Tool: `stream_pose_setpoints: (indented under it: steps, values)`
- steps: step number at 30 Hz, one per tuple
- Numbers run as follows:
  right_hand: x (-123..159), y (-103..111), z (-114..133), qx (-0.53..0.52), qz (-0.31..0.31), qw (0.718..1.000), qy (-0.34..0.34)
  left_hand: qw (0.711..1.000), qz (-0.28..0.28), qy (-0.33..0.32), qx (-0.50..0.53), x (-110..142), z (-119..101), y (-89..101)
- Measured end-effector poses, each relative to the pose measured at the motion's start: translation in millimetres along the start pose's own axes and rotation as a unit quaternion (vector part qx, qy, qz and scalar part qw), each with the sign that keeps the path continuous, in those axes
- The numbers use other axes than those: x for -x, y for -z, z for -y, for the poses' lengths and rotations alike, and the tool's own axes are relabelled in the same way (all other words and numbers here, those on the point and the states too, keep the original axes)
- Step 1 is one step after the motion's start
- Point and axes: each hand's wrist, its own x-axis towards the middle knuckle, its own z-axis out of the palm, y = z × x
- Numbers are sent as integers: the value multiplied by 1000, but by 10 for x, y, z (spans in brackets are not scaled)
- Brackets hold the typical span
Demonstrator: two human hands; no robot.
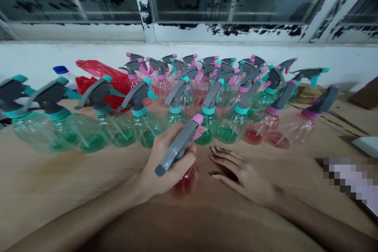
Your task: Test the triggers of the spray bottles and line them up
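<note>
My left hand (169, 161) is wrapped round the neck of a pink spray bottle (186, 181) with a grey and pink trigger head. Its pink nozzle points away from me, and my fingers cover most of the collar. To the right, my right hand (240, 171) lies on the table with its fingers stretched out, holding nothing. Just beyond both hands runs a front row of spray bottles, among them a green spray bottle (147, 128) with a teal collar and, at the right end, a pink spray bottle (291, 130).
Behind the front row stand several more spray bottles (162, 84). A red plastic bag (100, 71) and a blue-capped bottle (61, 71) are at the back left. On the right of the wooden table (97, 177) lie a blurred-out flat object (351, 183) and a brown box (366, 92).
</note>
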Motion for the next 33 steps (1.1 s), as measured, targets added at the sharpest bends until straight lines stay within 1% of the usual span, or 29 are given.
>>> stream_pose_setpoints:
  steps: [5,10,17,21,25,29,33]
  values:
    - [-1,-3,3,-2,-13,1000,1,1000,0,-1,-4,4,13,-1]
    - [-5,7,12,6,5,1000,-3,1000,7,4,14,-11,-8,15]
    - [-3,-2,-6,-5,-4,1000,-1,1000,14,11,4,-13,-29,15]
    - [-2,0,-7,-5,4,1000,-3,1000,18,18,14,-10,-43,26]
    - [1,2,-7,0,13,1000,-3,999,28,12,27,-25,-40,49]
    - [2,4,-7,-3,12,1000,-3,999,39,1,14,-50,-28,71]
    - [0,7,3,6,16,1000,-3,999,39,-3,13,-63,-30,74]
